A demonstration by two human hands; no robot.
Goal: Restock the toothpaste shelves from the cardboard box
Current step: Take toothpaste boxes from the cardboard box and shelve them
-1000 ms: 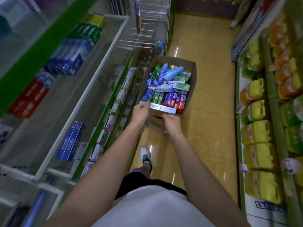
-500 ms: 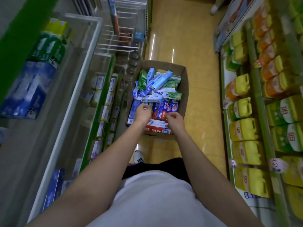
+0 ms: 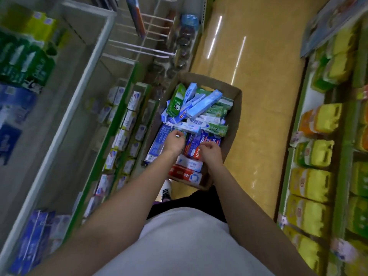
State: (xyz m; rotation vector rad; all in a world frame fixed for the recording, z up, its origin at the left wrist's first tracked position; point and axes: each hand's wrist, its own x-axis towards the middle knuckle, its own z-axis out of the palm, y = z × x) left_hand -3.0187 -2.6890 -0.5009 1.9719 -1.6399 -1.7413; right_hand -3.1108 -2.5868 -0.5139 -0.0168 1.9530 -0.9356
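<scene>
Cardboard box: brown, open top, on yellow glossy floor in aisle, directly ahead of and below both hands; walls look thin and soft.
Contents: toothpaste cartons, long thin rectangular boxes, glossy printed card; far half a loose crisscross heap, near half laid flat in rows.
Key relation: red-blue cartons lie between and just under both hands, long axes pointing roughly away from person; judged next pick, either hand equally near.
Left hand: over blue carton at box's left side, fingers curled down; touching or hovering, cannot tell; small dark-and-white spot at the knuckles, too blurred to tell what.
Right hand: at near-right of box, fingers curled over red-blue cartons; real grip or not, cannot tell.
Near end: white carton and red carton lying crosswise against near wall.
Toothpaste shelves: on left, green-edged, cartons standing on end in rows, gaps visible; well left of box, so carry goes up and leftward.
Right side: shelf of yellow-green packs, not task-related.
Stage: judged selecting cartons, nothing lifted clear.
</scene>
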